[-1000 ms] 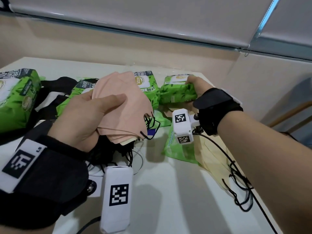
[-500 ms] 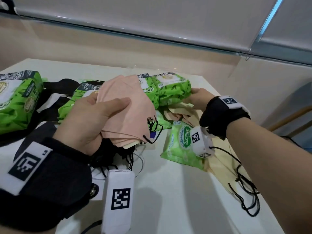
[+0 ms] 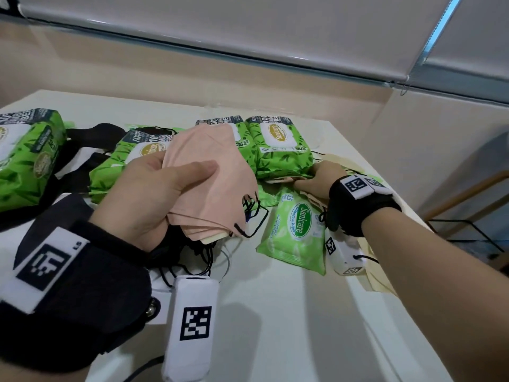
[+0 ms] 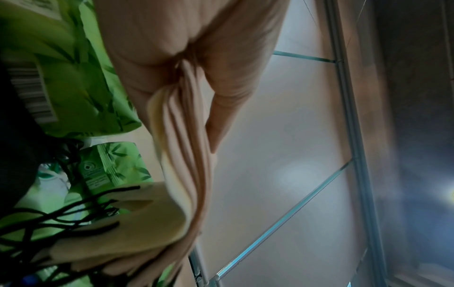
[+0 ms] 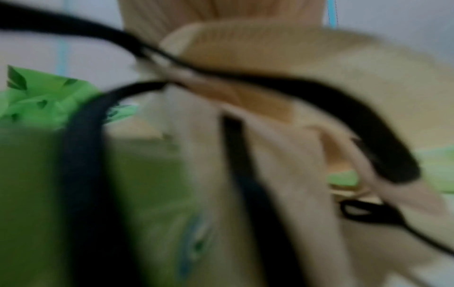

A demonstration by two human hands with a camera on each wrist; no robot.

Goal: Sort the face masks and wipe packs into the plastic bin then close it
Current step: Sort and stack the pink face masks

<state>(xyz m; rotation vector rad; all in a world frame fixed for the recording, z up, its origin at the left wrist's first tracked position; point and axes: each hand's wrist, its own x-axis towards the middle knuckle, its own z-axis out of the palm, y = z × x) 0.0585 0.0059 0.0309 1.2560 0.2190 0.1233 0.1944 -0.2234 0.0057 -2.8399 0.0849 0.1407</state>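
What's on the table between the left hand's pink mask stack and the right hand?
Head view: a small flat Sanicare wipe pack lies on the table between the pink mask stack in the left hand and the right hand.

We note a black fabric wrist strap (image 3: pixel 63 293) on the left hand (image 3: pixel 143 199), bearing a white patch with a black square marker. A white boxy camera unit (image 3: pixel 190 326) hangs below it, also marker-tagged. The right hand (image 3: pixel 314 180) wears a matching black strap (image 3: pixel 360 205), white marker patches, a white unit (image 3: pixel 344 255) and a thin black cable. Forearms are bare.
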